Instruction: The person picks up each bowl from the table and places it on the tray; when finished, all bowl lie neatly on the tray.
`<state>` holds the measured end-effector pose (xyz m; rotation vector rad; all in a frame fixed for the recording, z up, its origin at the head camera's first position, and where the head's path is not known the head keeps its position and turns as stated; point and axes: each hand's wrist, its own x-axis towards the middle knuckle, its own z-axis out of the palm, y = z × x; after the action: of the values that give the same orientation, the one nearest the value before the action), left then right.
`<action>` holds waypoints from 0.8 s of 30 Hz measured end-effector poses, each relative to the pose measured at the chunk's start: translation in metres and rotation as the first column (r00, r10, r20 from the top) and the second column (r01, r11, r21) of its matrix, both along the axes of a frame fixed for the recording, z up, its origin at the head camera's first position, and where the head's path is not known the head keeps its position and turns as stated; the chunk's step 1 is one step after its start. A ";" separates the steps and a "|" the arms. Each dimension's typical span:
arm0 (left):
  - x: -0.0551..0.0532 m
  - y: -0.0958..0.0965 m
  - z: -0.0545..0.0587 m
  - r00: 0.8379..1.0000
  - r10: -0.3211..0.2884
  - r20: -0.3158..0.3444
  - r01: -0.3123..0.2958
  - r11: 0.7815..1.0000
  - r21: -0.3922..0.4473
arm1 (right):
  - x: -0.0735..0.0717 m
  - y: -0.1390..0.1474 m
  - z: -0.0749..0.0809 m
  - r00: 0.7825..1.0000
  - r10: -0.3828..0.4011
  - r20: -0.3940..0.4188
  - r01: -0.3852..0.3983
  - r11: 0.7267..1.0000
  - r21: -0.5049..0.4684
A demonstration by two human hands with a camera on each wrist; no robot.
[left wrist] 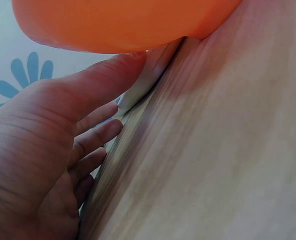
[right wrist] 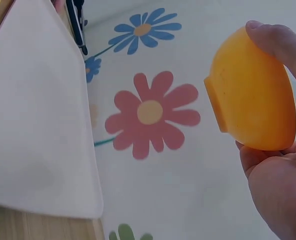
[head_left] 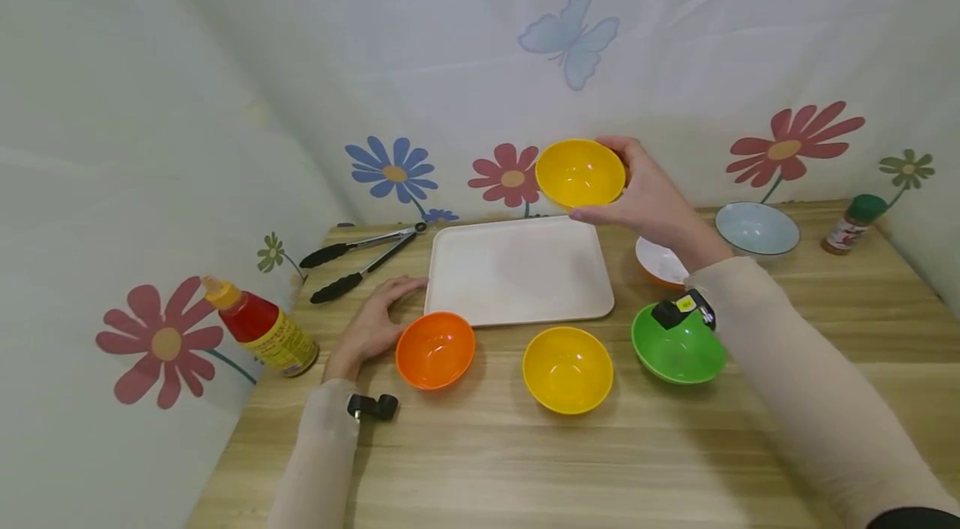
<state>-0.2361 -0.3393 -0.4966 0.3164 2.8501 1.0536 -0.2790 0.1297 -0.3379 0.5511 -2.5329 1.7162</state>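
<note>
My right hand (head_left: 637,192) grips a yellow bowl (head_left: 581,173) by its right side, raised over the back right of a white tray (head_left: 517,271). In the right wrist view the bowl (right wrist: 255,95) is tipped on its side, thumb and fingers on opposite sides of it. My left hand (head_left: 372,327) is low at the tray's left edge, fingers spread. Its thumb (left wrist: 107,82) lies right at the wall of an orange bowl (head_left: 436,351), as the left wrist view shows. A second yellow bowl (head_left: 567,371) stands in front of the tray.
Tongs (head_left: 367,258) and a red sauce bottle (head_left: 262,329) are at the left. On the right stand a green bowl (head_left: 678,343), a white-lined bowl (head_left: 660,261), a pale blue dish (head_left: 757,227) and a green-capped spice jar (head_left: 853,225). A flowered curtain (head_left: 450,54) hangs behind the table.
</note>
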 end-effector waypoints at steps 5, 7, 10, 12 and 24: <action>-0.001 0.001 0.000 1.000 -0.007 -0.007 0.007 1.000 0.014 | -0.008 -0.018 0.000 0.998 0.058 -0.003 -0.058 0.997 -0.047; 0.000 0.001 0.001 1.000 -0.007 -0.007 0.007 1.000 0.024 | -0.011 -0.024 -0.001 0.997 0.073 0.002 -0.073 0.996 -0.058; 0.000 0.000 0.000 1.000 -0.005 -0.005 0.005 1.000 0.026 | -0.015 -0.033 -0.004 0.997 0.081 0.004 -0.080 0.995 -0.065; 0.000 0.000 -0.001 1.000 -0.004 -0.001 0.004 1.000 0.026 | -0.017 -0.038 -0.005 0.997 0.077 0.009 -0.077 0.995 -0.061; -0.001 -0.001 -0.001 1.000 0.007 0.006 -0.007 0.999 0.035 | -0.033 -0.084 -0.010 0.988 0.151 -0.008 -0.151 0.983 -0.107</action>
<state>-0.2371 -0.3404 -0.4977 0.3061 2.8329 1.1044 -0.3124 0.0460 -0.3477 0.7532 -2.4386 1.8871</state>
